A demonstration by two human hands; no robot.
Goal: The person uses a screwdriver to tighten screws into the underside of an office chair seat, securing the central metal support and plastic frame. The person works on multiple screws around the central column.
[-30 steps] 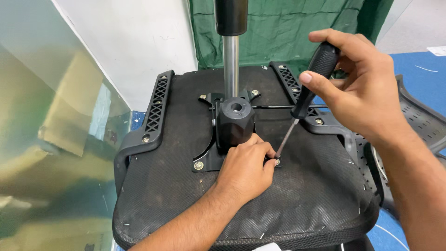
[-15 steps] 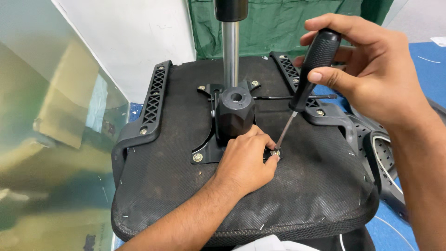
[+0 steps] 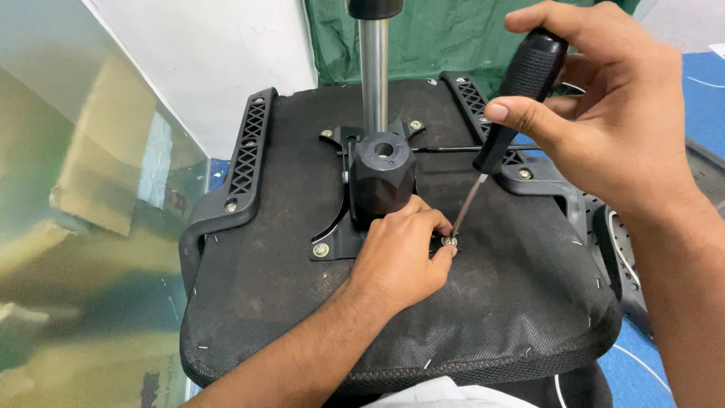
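1. While the upturned office chair seat [image 3: 302, 302] lies underside up in the head view, its black fabric bottom faces the camera and carries everything else; no container shows here.
2. A black metal mounting plate [image 3: 340, 234] sits at the middle of the seat, with a black plastic hub [image 3: 381, 177] on it and a chrome gas-lift column [image 3: 374, 68] rising straight up from the hub.
3. The left hand [image 3: 400, 261] rests on the seat just right of the hub, its fingertips [image 3: 445, 253] pinched closed around a small silver screw [image 3: 450, 242] that stands at the plate's near right corner.
4. The right hand [image 3: 604, 128] is wrapped shut around the black handle of a screwdriver [image 3: 521, 91], thumb laid across the grip.
5. The screwdriver tilts down to the left, and its thin metal tip meets the head of the screw between the left fingertips.
6. A matching bolt [image 3: 322, 250] sits in the plate's near left corner, and two more show at the far corners.
7. Black plastic armrest brackets [image 3: 245, 159] run along both sides of the seat.
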